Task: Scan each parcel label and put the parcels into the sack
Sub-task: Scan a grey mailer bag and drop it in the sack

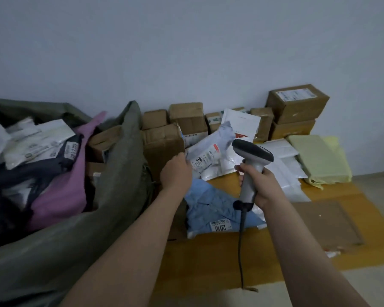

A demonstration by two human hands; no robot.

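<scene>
My left hand (pixel 175 171) grips the lower left edge of a pale grey-blue mailer bag (pixel 211 145), lifted with its white label facing me. My right hand (pixel 261 185) holds a grey handheld barcode scanner (pixel 252 165) by its handle, its head just right of the label and its cable hanging down. The olive-green sack (pixel 111 191) stands open at the left, with a pink bag (pixel 62 191), dark bags and white labelled parcels inside. A blue mailer (pixel 217 211) marked 2010 lies on the floor below my hands.
Brown cardboard boxes (pixel 296 105) are stacked along the white wall. White mailers (pixel 284 165) and a yellow-green parcel (pixel 319 158) lie at the right. Flattened cardboard (pixel 208 262) covers the floor in front.
</scene>
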